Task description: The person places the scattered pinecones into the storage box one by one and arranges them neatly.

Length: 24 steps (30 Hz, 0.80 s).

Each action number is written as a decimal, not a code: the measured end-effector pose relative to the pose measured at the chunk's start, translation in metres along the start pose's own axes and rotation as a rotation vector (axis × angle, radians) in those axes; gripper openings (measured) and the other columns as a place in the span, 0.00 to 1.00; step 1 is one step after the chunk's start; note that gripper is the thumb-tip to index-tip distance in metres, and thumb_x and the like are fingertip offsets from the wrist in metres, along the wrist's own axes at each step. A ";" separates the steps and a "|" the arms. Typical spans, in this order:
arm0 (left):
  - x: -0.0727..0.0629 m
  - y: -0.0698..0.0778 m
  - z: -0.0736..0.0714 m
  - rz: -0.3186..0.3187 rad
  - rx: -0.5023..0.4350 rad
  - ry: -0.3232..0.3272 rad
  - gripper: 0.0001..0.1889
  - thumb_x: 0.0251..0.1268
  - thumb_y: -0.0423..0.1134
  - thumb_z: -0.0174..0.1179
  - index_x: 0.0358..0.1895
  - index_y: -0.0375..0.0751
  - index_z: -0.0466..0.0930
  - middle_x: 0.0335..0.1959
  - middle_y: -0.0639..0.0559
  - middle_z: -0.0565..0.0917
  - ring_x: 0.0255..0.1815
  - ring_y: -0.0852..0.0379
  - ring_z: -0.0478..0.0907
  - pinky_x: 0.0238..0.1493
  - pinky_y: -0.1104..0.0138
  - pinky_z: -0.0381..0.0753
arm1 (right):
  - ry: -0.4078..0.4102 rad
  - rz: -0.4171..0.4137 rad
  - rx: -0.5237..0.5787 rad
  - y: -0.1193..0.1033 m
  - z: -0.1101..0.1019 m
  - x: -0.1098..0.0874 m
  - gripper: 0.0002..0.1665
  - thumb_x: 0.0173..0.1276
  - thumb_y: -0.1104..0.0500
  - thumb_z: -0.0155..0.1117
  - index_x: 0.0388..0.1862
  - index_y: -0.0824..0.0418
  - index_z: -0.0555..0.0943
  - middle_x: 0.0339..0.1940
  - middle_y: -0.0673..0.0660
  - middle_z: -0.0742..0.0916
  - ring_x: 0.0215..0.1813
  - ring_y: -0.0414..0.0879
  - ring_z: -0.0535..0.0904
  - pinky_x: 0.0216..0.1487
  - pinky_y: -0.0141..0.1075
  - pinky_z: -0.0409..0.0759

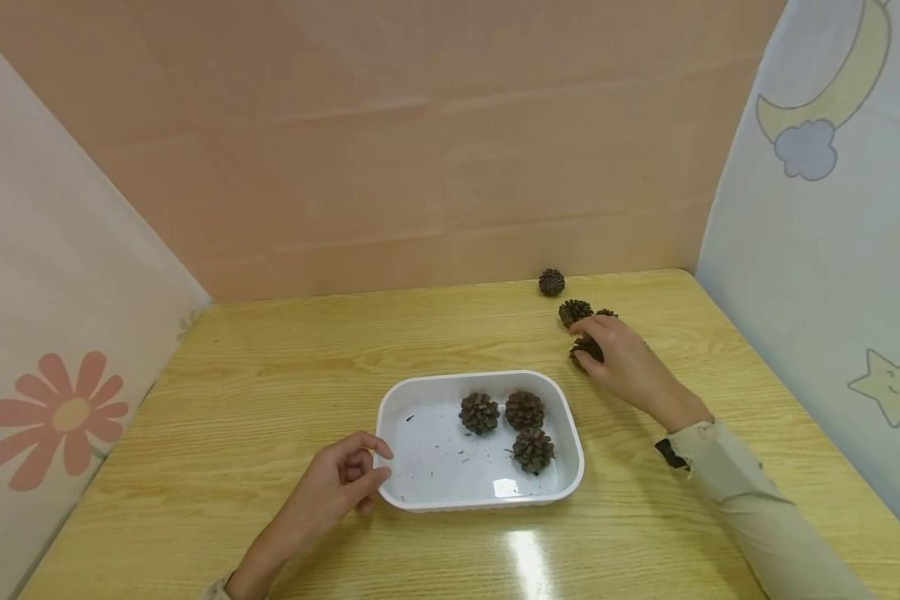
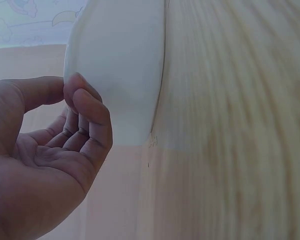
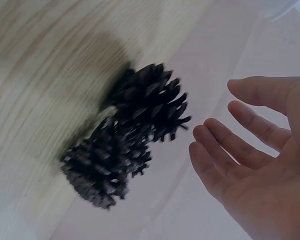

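Observation:
My left hand (image 1: 337, 479) pinches the left rim of a white rectangular tray (image 1: 435, 450) between thumb and index finger. The left wrist view shows the fingertips at the tray's edge (image 2: 120, 65), the other fingers curled loosely. Inside the tray's right half lie three brown pine cones (image 1: 479, 413). To the upper right, my right hand (image 1: 633, 367) reaches over a pine cone (image 1: 585, 346), partly hiding it. From the right wrist view, the fingers are spread and relaxed, with a gap between them and the nearest pine cone (image 3: 150, 100). A second cone (image 3: 95, 165) sits against it.
Further pine cones stand beyond the right hand, one (image 1: 575, 312) close by and another (image 1: 551, 282) near the table's back edge. Small dark scale bits lie on the tray floor. Cloth walls surround the wooden table (image 1: 270, 375) at the back and sides.

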<state>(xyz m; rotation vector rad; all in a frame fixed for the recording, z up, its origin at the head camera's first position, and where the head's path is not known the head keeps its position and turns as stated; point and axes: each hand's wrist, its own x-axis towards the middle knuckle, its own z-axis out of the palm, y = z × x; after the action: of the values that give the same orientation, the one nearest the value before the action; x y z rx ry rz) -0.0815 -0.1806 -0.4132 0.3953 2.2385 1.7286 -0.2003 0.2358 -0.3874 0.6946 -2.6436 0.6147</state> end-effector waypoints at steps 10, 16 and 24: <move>0.000 0.001 0.001 -0.008 -0.003 0.004 0.16 0.69 0.35 0.63 0.52 0.27 0.74 0.25 0.47 0.73 0.20 0.59 0.74 0.22 0.68 0.80 | -0.068 0.083 -0.013 0.020 -0.002 -0.001 0.20 0.65 0.66 0.68 0.55 0.69 0.77 0.52 0.70 0.83 0.58 0.67 0.76 0.59 0.61 0.74; 0.001 -0.001 0.001 0.002 0.013 0.006 0.15 0.69 0.35 0.63 0.51 0.27 0.74 0.24 0.48 0.73 0.20 0.60 0.75 0.22 0.68 0.80 | -0.129 0.106 -0.025 0.025 0.000 -0.002 0.23 0.66 0.64 0.69 0.58 0.70 0.76 0.53 0.70 0.82 0.56 0.67 0.78 0.57 0.60 0.75; 0.001 -0.002 0.001 0.003 0.033 0.014 0.15 0.69 0.35 0.63 0.51 0.28 0.75 0.25 0.47 0.74 0.19 0.59 0.75 0.21 0.68 0.80 | -0.177 0.123 -0.045 0.028 0.007 -0.003 0.26 0.66 0.63 0.70 0.60 0.72 0.75 0.59 0.73 0.78 0.61 0.70 0.74 0.60 0.62 0.73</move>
<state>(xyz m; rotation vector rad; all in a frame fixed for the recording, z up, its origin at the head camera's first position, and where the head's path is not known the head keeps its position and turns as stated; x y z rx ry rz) -0.0820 -0.1797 -0.4156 0.3952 2.2796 1.7037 -0.2143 0.2559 -0.4035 0.6012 -2.8717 0.5477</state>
